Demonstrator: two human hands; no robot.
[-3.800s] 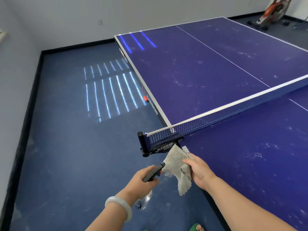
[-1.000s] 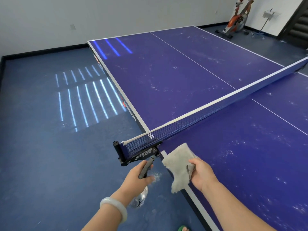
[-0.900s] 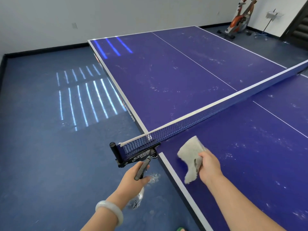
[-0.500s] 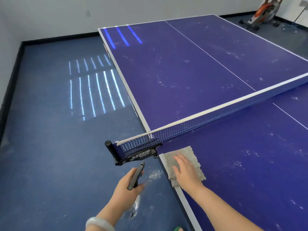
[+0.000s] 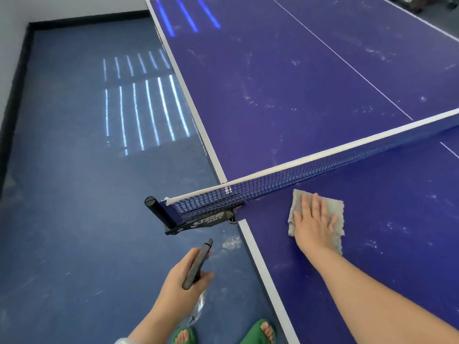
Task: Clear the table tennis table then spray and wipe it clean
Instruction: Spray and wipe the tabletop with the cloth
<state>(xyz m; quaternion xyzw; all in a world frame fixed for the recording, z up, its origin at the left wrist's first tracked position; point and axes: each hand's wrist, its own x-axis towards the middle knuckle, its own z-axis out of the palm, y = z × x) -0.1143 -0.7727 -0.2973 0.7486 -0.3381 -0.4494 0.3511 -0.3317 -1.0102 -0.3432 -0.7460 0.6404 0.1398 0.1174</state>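
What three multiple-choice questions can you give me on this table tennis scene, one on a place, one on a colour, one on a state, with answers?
1. Where is the grey cloth?
A. On the table by the net
B. On the floor
C. Draped over the net

2. What colour are the sandals?
A. Red
B. Green
C. White

3. How is the right hand?
A. Clenched in a fist
B. Hanging idle
C. Flat, pressing the cloth

Answers: A, it lies beside the net; B, both are green; C, fingers spread on it.
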